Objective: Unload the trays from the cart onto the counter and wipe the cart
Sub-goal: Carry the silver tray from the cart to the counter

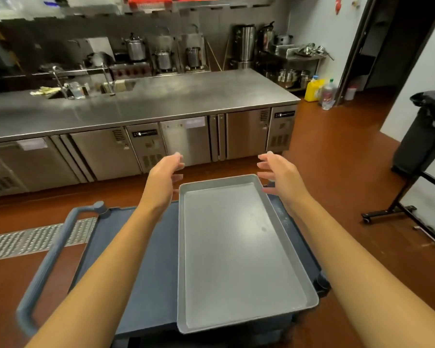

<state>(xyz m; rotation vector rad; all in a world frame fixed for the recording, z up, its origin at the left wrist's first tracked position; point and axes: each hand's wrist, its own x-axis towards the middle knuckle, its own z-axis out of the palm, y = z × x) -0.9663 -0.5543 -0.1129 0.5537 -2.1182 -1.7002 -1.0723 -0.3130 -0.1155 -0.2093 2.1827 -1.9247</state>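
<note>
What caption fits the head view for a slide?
Both open hands, left and right, flank the metal tray's far end on the blue cart.

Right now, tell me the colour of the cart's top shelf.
Dark blue-grey, seen in the head view: cart's top shelf.

Both bare forearms reach forward from the bottom corners of the view, drawing closer together toward the hands. The left hand (165, 172) is out in front, palm turned inward toward the other, fingers spread and loosely bent, thumb side up. The right hand (278, 172) mirrors it at about the same height, palm facing left, fingers apart and gently curved, fingertips a little blurred. Neither hand grips or touches anything; the two face each other with a wide gap between them. Both wrists are nearly straight and level.
</note>
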